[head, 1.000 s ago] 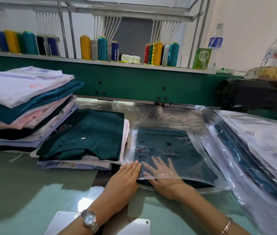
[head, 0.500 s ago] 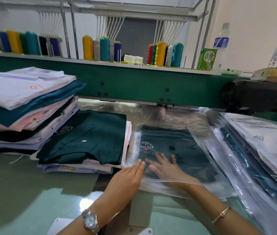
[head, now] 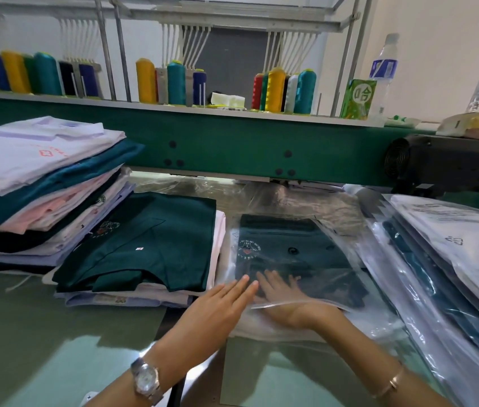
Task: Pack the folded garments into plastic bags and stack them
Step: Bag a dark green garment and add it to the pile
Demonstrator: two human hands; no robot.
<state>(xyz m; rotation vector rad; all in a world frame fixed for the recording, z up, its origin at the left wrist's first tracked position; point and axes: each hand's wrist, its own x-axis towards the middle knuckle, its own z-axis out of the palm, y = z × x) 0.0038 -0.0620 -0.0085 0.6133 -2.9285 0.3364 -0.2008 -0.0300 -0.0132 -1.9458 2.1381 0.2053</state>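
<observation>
Dark green folded garment (head: 297, 254) lies inside clear plastic bag (head: 347, 227) at table (head: 27, 333) centre. Right hand (head: 283, 301) reaches into bag mouth, fingers flat and spread on garment, grip closed on nothing. Left hand (head: 220, 304) flat at bag's left edge, fingers together, holding nothing. Unbagged folded stack (head: 150, 245) just left of bag. Bagged stack (head: 443, 259) at right.

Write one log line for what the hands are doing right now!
step: bagging | right hand: inside bag, flat on green shirt | left hand: flat at bag mouth | bagged stack: right
</observation>
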